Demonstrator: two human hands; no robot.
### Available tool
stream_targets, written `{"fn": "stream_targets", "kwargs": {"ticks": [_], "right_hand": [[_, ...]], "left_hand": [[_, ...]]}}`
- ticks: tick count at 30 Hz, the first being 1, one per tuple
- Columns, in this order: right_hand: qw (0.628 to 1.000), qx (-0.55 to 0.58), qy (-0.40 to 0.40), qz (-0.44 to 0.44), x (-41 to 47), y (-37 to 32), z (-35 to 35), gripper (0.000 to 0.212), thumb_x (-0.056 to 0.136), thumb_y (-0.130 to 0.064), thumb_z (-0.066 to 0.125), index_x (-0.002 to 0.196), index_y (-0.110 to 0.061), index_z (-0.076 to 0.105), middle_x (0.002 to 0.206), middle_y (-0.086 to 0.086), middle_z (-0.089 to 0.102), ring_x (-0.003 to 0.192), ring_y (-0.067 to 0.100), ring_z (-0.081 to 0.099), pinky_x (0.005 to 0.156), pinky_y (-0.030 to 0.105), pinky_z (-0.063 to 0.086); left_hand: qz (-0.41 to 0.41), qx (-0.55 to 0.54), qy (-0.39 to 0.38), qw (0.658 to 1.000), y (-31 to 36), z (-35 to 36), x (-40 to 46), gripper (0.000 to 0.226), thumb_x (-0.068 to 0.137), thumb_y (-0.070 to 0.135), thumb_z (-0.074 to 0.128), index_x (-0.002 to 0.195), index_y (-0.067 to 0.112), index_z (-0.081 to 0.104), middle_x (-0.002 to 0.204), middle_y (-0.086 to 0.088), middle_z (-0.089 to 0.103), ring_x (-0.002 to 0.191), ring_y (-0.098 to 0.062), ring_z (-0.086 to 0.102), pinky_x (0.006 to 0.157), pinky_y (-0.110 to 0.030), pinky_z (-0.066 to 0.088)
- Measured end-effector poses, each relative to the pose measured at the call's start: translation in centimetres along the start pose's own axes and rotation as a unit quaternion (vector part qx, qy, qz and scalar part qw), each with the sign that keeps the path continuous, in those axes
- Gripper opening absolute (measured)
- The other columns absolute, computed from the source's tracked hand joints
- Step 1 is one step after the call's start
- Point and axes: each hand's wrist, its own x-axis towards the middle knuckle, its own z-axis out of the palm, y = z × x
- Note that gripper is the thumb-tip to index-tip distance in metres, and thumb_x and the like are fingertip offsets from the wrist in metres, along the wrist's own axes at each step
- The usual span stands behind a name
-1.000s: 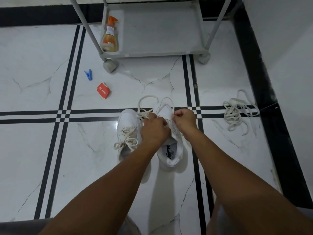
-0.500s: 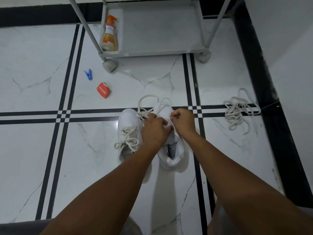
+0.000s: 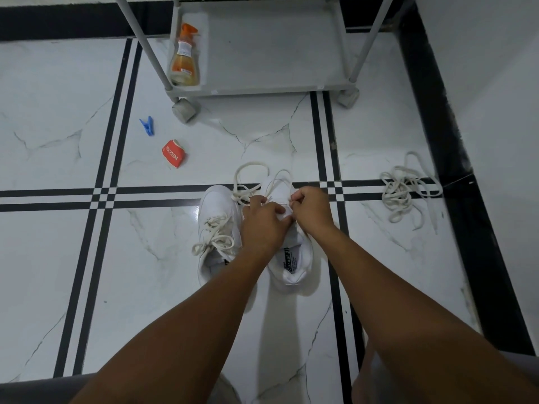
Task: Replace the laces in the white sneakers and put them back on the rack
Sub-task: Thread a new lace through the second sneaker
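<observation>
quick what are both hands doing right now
Left hand: fingers curled, pinching the cream flat lace over the right-side white sneaker.
Right hand: fingers curled, pinching the same lace.

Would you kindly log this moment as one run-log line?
stage: lacing right sneaker | left hand: pinching lace | right hand: pinching lace | left sneaker: laced

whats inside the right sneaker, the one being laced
Inside the right sneaker a white insole with black printed lettering shows at the heel. Farther forward, the left hand and right hand cover the tongue and eyelets, so the lacing there is hidden.
</observation>
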Motion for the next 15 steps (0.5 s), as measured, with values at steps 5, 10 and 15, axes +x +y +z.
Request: {"fn": "stream_targets", "kwargs": {"ticks": [5,10,15], "right_hand": [[0.996,0.019,-0.032,0.084,0.5,-0.2,-0.5,0.018,0.091,-0.01,0.068,0.074,-0.014,0.069,0.078,0.0,0.065,0.079,0.018,0.062,0.075,0.028,0.051],[0.992,-0.026,-0.069,0.102,0.7,-0.1,-0.9,0.041,0.092,-0.01,0.065,0.054,-0.019,0.053,0.058,0.0,0.052,0.06,0.019,0.052,0.064,0.031,0.046],[0.996,-0.053,-0.062,0.046,0.0,-0.7,-1.1,0.043,0.091,-0.024,0.067,0.05,-0.017,0.055,0.05,-0.001,0.052,0.05,0.014,0.051,0.055,0.029,0.041]], "left_hand": [[0.004,-0.005,0.001,1.0,-0.1,-0.1,0.0,0.033,0.082,0.046,0.073,0.107,0.025,0.075,0.137,-0.001,0.047,0.126,-0.024,0.042,0.095,-0.032,0.042],[0.003,-0.011,0.006,1.0,-0.1,0.1,0.0,0.032,0.082,0.046,0.072,0.106,0.026,0.075,0.136,-0.001,0.047,0.126,-0.024,0.042,0.096,-0.032,0.043],[0.002,-0.006,0.001,1.0,-0.1,0.1,0.1,0.031,0.083,0.047,0.071,0.106,0.026,0.075,0.137,-0.001,0.047,0.126,-0.024,0.042,0.096,-0.037,0.047]]}}
